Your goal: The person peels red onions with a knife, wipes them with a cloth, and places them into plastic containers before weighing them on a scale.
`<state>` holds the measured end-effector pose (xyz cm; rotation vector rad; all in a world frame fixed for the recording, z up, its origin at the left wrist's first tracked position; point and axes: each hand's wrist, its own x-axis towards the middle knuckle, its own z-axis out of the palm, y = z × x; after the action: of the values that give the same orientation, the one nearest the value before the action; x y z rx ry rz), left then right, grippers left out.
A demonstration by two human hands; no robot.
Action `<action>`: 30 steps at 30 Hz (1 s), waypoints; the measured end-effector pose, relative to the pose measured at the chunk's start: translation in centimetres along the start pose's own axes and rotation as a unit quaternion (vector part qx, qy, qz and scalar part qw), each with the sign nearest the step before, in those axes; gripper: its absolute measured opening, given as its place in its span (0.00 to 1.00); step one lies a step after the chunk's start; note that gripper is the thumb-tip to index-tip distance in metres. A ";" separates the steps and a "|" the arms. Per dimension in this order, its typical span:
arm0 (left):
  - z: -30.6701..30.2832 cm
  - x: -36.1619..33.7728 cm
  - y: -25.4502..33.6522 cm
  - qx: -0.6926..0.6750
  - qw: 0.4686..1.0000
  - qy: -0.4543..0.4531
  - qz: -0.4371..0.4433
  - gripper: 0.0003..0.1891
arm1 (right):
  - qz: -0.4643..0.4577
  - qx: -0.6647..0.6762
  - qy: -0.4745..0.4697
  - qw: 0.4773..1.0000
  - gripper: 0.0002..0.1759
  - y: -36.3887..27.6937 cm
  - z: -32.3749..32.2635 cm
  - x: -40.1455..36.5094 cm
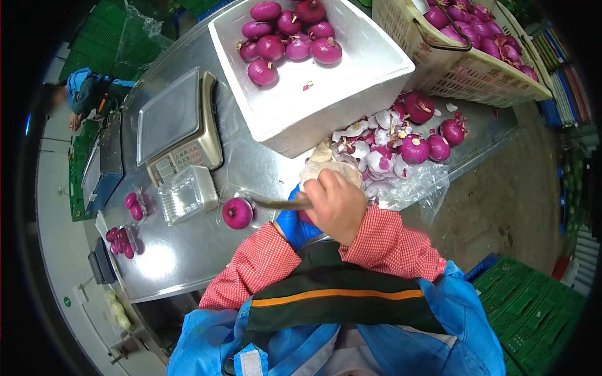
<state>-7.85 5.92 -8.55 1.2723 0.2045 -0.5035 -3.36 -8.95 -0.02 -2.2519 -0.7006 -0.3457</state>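
Your right hand (pixel 338 205) had its fingers curled tight round a knife (pixel 282 205); your blue-gloved left hand (pixel 296 229) cupped a red onion (pixel 305 217), mostly hidden, by the near edge of the table (pixel 188 254). Judged it firm, fairly light, skin likely slippery, best gripped round its widest part

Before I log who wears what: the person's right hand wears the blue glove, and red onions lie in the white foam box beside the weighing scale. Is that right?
Not quite: in the head view the blue glove is on the left hand, and the right hand is bare. Red onions do lie in the white foam box beside the weighing scale.
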 end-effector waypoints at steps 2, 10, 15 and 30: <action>2.1 -1.2 3.3 -0.480 0.856 0.033 -0.190 0.27 | 0.043 0.011 0.005 0.999 0.12 1.3 0.5 0.7; 0.5 -2.8 2.8 -0.342 0.932 0.024 -0.120 0.30 | 0.169 -0.009 -0.107 0.980 0.15 5.9 0.6 -0.3; -0.3 -4.7 2.5 0.284 0.930 0.168 0.162 0.44 | 0.158 0.093 -0.221 0.958 0.24 2.6 -1.9 1.3; -6.4 -13.1 2.7 0.111 0.934 0.301 0.156 0.30 | 0.240 0.436 -0.390 0.775 0.41 0.0 4.1 -0.2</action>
<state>-17.23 15.73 -2.60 1.6231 0.4577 0.1556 -3.42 -6.08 -2.90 -1.4795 -0.4748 1.0355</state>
